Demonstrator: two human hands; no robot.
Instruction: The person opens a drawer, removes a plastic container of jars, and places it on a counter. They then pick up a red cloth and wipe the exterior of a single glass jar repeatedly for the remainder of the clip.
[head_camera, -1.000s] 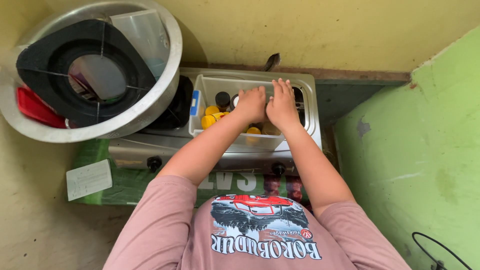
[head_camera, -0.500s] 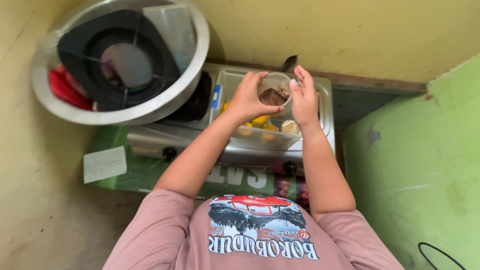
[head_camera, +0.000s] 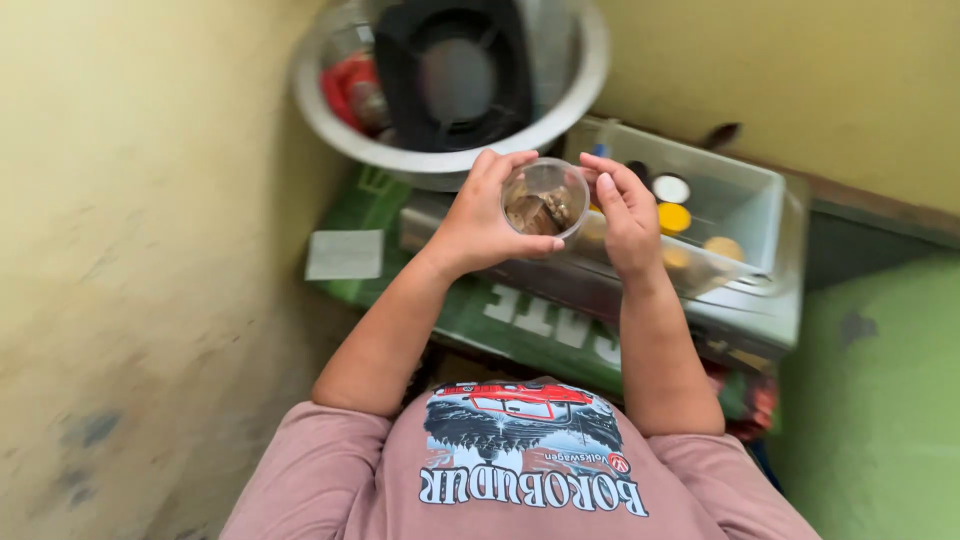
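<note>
My left hand (head_camera: 483, 215) grips a small clear round jar (head_camera: 543, 198) with brown and pale bits inside. My right hand (head_camera: 627, 210) touches the jar's right rim with its fingertips. I hold the jar above the near edge of a clear plastic bin (head_camera: 752, 205) that sits on a steel gas stove (head_camera: 760, 322). In the bin are small jars with yellow lids (head_camera: 674, 217), a white lid and a dark lid.
A large metal basin (head_camera: 440, 160) with a black ring-shaped part (head_camera: 455, 70) and red items stands on the stove's left burner. A white paper (head_camera: 344, 254) lies on green sheeting. A yellow wall is on the left, a green wall on the right.
Both hands lifted the clear jar out of the bin and drew it toward me. The view swung right and tilted, so the basin and stove now sit higher and turned.
</note>
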